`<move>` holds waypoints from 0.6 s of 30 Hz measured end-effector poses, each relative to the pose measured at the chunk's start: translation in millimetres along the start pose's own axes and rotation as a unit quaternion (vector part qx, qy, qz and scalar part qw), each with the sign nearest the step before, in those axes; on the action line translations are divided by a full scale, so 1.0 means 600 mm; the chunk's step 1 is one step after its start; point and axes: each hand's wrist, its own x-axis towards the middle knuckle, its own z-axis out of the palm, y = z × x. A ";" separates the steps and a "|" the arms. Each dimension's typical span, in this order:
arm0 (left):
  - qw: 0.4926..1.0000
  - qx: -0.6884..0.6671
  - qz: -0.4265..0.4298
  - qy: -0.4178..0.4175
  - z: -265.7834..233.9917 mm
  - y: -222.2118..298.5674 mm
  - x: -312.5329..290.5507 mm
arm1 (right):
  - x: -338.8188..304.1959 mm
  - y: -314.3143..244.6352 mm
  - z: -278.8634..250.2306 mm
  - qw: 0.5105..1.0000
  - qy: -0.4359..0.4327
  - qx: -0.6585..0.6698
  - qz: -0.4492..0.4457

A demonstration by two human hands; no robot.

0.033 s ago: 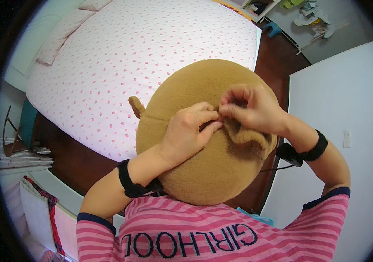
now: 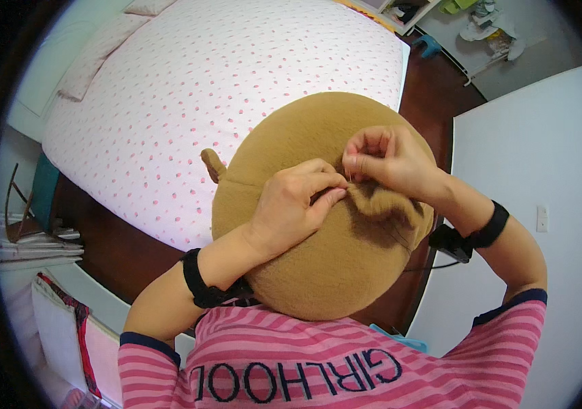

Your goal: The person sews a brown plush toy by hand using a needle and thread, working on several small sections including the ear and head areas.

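Two-handed pinching on a round tan plush (image 2: 304,273), mid-frame. W/ L hand (image 2: 294,195), closed on the upper-left end of a fabric fold (image 2: 387,202), long axis toward lower right. W/ R hand (image 2: 401,163), thumb-to-finger closed, prob. on a thin pale strand (image 2: 350,177), too fine to ID; just above that end, basically right beside L hand tbh.

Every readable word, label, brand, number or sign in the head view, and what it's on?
Pink striped shirt: large dark capital lettering, upside down in view; legible, but I won't copy its wording.
Wall plate: too small to read any marking.
Tan plush: no text visible.
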 end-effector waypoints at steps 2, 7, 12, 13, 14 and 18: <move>0.998 -0.001 -0.001 -0.056 -0.002 0.014 -0.014 | 0.054 -0.015 -0.052 0.990 0.044 0.134 -0.018; 1.000 -0.010 -0.009 -0.008 -0.018 0.010 -0.013 | 0.062 -0.033 -0.049 0.974 0.057 0.217 -0.035; 0.999 0.007 -0.033 -0.005 -0.030 -0.014 -0.007 | 0.064 -0.088 -0.202 0.930 0.129 0.050 -0.341; 0.999 0.007 -0.046 -0.017 -0.031 -0.015 -0.008 | 0.060 -0.106 -0.230 0.879 0.182 -0.099 -0.429; 0.999 0.008 -0.047 -0.016 -0.031 -0.015 -0.009 | 0.061 -0.119 -0.257 0.793 0.275 -0.249 -0.483; 0.999 0.015 -0.036 -0.017 -0.034 -0.013 -0.015 | 0.057 -0.165 -0.343 0.451 0.434 -0.575 -0.528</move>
